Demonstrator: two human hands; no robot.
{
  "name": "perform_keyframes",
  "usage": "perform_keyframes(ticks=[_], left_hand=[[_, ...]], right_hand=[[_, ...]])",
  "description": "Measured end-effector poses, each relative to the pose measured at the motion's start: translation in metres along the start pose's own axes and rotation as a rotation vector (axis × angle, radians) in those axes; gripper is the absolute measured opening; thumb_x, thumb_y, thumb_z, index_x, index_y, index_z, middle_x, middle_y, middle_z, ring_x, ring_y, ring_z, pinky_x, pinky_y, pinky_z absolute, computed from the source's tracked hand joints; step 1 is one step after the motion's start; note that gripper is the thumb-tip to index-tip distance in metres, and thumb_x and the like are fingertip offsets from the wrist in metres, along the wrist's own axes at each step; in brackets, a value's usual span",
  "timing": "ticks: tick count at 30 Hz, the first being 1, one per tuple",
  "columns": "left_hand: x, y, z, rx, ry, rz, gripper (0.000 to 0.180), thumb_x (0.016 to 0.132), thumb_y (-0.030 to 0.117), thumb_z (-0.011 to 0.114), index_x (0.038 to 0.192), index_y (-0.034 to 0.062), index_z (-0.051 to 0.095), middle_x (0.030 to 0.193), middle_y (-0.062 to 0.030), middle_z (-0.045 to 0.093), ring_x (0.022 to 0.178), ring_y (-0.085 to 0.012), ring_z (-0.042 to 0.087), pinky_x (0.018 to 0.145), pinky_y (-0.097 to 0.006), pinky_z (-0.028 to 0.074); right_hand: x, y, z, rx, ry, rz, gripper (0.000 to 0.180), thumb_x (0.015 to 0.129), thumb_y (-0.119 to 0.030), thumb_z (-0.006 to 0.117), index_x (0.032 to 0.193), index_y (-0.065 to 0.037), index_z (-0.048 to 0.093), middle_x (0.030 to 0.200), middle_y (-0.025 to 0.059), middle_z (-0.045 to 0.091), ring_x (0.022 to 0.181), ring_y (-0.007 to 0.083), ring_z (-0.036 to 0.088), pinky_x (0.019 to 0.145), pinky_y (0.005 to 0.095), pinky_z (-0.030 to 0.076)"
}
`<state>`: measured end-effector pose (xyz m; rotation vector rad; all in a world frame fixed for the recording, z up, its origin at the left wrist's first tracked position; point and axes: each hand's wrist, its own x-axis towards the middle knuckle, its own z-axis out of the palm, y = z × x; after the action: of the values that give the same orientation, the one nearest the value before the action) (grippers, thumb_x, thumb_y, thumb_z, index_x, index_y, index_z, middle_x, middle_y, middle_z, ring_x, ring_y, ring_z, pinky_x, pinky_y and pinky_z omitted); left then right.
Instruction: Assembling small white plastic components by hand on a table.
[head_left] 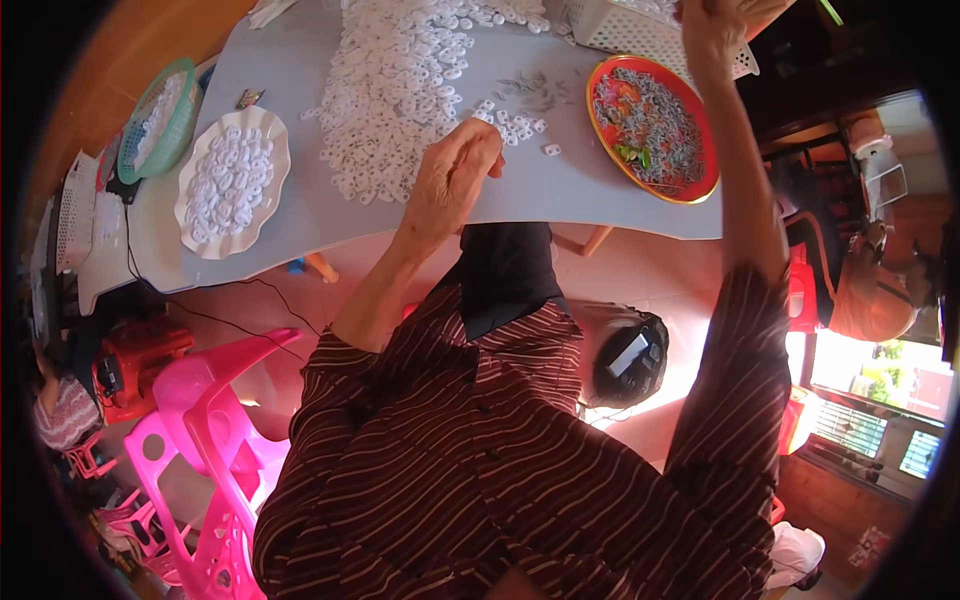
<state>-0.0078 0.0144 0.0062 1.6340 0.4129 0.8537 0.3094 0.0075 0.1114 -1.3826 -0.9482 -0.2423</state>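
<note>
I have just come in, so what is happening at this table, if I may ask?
A person in a striped shirt is at a grey table. Their left hand is curled beside a large pile of small white pieces; whether it holds one is hidden. The right hand reaches toward the white perforated basket, partly out of view. Small grey pieces lie in a red tray, and more white pieces fill a scalloped dish.
</note>
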Motion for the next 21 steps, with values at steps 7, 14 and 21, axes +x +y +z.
perform_keyframes(ticks=[7,14,21], left_hand=[[-0.010,-0.010,-0.006,-0.212,0.075,-0.082,0.027,0.094,0.025,0.045,0.081,0.0018,0.053,0.072,-0.0014,0.053,0.068,-0.0079,0.047,0.065,-0.023,0.039],[-0.003,-0.006,0.004,-0.265,0.070,-0.012,0.027,0.096,0.019,0.042,0.078,0.0009,0.051,0.070,-0.0027,0.051,0.069,-0.0106,0.048,0.068,-0.025,0.040],[-0.006,-0.003,-0.001,-0.229,0.087,-0.054,0.027,0.095,0.018,0.040,0.077,-0.0002,0.049,0.070,-0.0030,0.049,0.069,-0.0105,0.046,0.066,-0.024,0.040]], right_hand=[[-0.038,0.008,0.054,-0.284,-0.379,-0.325,0.015,0.081,-0.010,0.058,0.071,0.001,0.058,0.060,0.0128,0.049,0.054,0.0204,0.048,0.054,0.0333,0.040],[-0.098,0.019,0.111,-0.303,-0.817,-0.262,0.020,0.081,-0.011,0.057,0.098,-0.007,0.066,0.079,0.0118,0.067,0.070,0.0200,0.064,0.067,0.0317,0.050],[-0.115,0.003,0.136,-0.258,-0.961,-0.170,0.018,0.075,-0.016,0.059,0.087,-0.007,0.069,0.078,0.0150,0.066,0.075,0.0317,0.064,0.074,0.0377,0.050]])
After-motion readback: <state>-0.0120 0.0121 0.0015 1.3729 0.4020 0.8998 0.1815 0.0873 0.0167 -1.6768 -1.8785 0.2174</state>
